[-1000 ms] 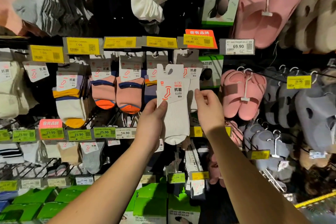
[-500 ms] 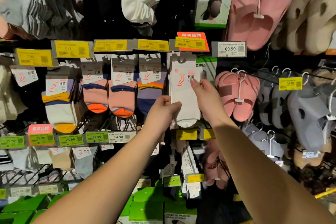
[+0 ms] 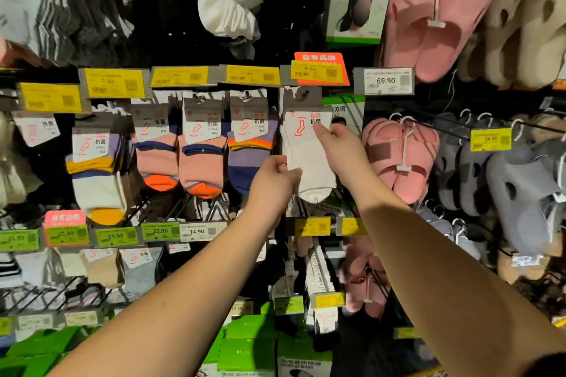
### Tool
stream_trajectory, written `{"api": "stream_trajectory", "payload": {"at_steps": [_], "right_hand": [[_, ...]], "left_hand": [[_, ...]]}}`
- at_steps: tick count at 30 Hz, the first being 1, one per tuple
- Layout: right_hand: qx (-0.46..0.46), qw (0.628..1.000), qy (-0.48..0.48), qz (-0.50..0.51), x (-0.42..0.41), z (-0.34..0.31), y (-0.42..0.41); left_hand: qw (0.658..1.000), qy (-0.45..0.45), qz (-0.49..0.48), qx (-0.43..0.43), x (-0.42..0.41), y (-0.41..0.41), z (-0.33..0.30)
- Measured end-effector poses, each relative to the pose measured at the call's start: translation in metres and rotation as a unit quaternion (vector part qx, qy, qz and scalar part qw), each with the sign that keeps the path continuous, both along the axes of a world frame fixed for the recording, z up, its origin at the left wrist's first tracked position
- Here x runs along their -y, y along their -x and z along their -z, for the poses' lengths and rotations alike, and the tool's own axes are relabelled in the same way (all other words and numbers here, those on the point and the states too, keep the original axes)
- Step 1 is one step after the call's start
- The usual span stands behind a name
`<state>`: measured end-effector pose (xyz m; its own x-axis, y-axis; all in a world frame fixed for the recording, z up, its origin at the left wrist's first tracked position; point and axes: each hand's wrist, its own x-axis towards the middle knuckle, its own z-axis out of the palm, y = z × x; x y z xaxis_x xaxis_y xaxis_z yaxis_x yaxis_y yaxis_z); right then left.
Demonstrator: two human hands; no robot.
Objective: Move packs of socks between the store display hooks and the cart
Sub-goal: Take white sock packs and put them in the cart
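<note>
Your left hand (image 3: 274,184) and right hand (image 3: 343,151) both pinch the white sock pack (image 3: 307,159) labelled 抗菌, under the 8.99 tag (image 3: 315,72).

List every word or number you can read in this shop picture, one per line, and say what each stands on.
"防风防晒 不干燥": green face-mask pack
"自有品牌": orange sign
"69.90": white price tag
"14.90": lower white tag
"25.90": green tag
"抗菌": white sock pack
Yellow tags' small print: blurred.
</note>
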<state>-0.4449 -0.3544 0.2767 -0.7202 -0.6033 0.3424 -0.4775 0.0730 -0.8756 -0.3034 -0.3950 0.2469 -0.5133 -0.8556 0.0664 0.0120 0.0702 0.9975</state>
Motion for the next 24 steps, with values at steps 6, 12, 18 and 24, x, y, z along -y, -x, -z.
{"api": "stream_trajectory", "payload": {"at_steps": [6, 12, 18, 24], "right_hand": [[-0.082, 0.99, -0.102, 0.054, 0.016, -0.006, 0.007], [-0.11, 0.978, -0.157, 0.079, 0.023, -0.004, 0.008], [-0.119, 0.971, -0.188, 0.087, -0.004, 0.017, -0.009], [-0.107, 0.972, -0.174, 0.12, -0.059, 0.062, -0.046]], "left_hand": [[0.993, 0.074, -0.015, 0.089, 0.013, 0.01, -0.003], [0.984, 0.08, 0.002, 0.161, 0.017, 0.001, -0.007], [0.984, 0.082, 0.008, 0.158, 0.022, -0.04, 0.012], [0.981, 0.115, 0.011, 0.156, 0.023, -0.091, 0.039]]}}
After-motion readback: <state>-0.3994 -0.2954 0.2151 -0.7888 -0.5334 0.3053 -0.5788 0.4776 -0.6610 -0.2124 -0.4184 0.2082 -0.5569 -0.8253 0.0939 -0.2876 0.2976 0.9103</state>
